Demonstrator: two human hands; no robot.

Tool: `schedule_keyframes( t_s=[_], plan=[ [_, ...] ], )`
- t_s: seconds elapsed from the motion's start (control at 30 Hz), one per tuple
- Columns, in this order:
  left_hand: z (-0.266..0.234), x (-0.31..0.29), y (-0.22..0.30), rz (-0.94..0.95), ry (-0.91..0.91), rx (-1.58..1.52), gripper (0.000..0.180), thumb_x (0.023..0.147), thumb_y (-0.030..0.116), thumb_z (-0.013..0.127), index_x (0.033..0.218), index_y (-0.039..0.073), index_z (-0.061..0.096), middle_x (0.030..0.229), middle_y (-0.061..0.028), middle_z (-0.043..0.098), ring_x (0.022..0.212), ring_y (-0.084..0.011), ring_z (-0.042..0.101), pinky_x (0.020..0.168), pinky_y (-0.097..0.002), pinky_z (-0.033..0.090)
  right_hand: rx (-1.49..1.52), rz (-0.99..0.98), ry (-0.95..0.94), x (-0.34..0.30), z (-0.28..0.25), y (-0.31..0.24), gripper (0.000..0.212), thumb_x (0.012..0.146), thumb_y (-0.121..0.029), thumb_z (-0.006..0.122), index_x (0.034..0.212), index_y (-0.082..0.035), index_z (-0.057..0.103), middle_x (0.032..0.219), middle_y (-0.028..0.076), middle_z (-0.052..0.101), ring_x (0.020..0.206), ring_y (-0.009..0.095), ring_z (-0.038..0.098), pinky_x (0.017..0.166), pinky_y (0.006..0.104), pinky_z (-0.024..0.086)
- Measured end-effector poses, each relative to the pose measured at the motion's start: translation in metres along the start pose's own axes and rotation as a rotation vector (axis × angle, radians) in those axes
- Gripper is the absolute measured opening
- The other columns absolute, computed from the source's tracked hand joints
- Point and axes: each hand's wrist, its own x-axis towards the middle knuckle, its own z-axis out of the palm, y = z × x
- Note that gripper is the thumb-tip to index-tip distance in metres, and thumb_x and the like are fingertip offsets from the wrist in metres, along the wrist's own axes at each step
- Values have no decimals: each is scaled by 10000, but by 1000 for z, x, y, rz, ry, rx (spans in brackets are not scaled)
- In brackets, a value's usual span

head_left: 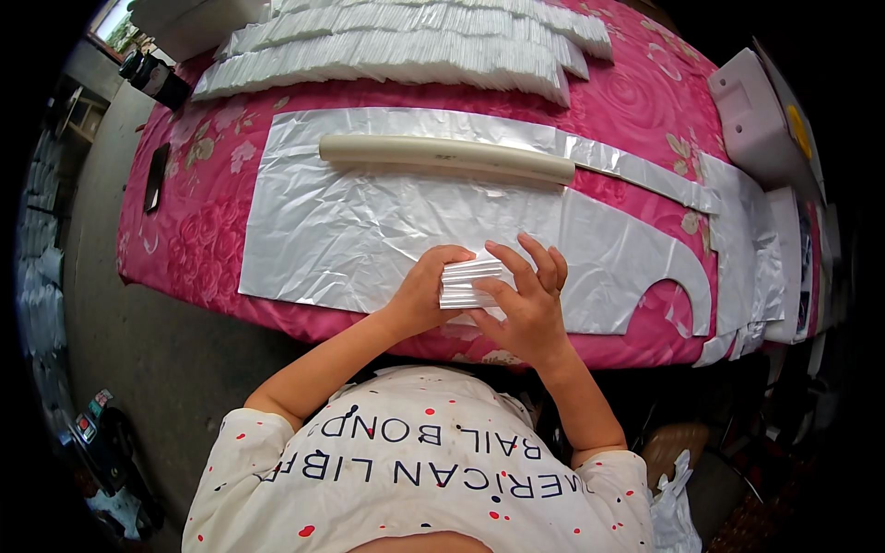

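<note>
Close to the table's near edge, my left hand (pixel 427 293) grips a small stack of folded white plastic pieces (pixel 468 288), with ridged, shiny folds facing up. From the other side my right hand (pixel 530 309) pinches the same stack. Its thumb and one finger lie against the stack while the other fingers are raised and curled. Beneath both hands spreads a flat white plastic bag (pixel 341 240), wrinkled, with a curved handle cut-out at its right. Farther back, a cream-coloured pipe (pixel 447 157) rests across this bag.
The table wears a pink floral cloth (pixel 207 249). Long rows of folded white plastic pieces (pixel 396 64) line the back. A phone (pixel 157 178) and a dark bottle (pixel 155 81) are at the left. White boxes (pixel 756 106) and more plastic bags (pixel 737 249) stand or lie right.
</note>
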Motion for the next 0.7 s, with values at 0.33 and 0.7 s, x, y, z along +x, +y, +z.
schedule_keyframes(
  t_s=[0.33, 0.7],
  plan=[
    [-1, 1, 1, 15, -5, 75, 589, 610, 47, 777, 1119, 99, 484, 1087, -102, 540, 1005, -302, 526, 857, -374, 439, 178, 24, -77, 8, 2, 7, 310, 600, -75, 742, 884, -115, 623, 1125, 27, 567, 1150, 232, 461, 1033, 436, 239],
    [-17, 9, 15, -108, 34, -37, 539, 681, 48, 729, 1151, 76, 467, 1171, -115, 520, 1085, -295, 497, 925, -370, 402, 683, 296, -68, 14, 7, 21, 272, 733, 66, 646, 981, -28, 585, 911, 63, 599, 842, 161, 585, 788, 295, 476]
  ],
)
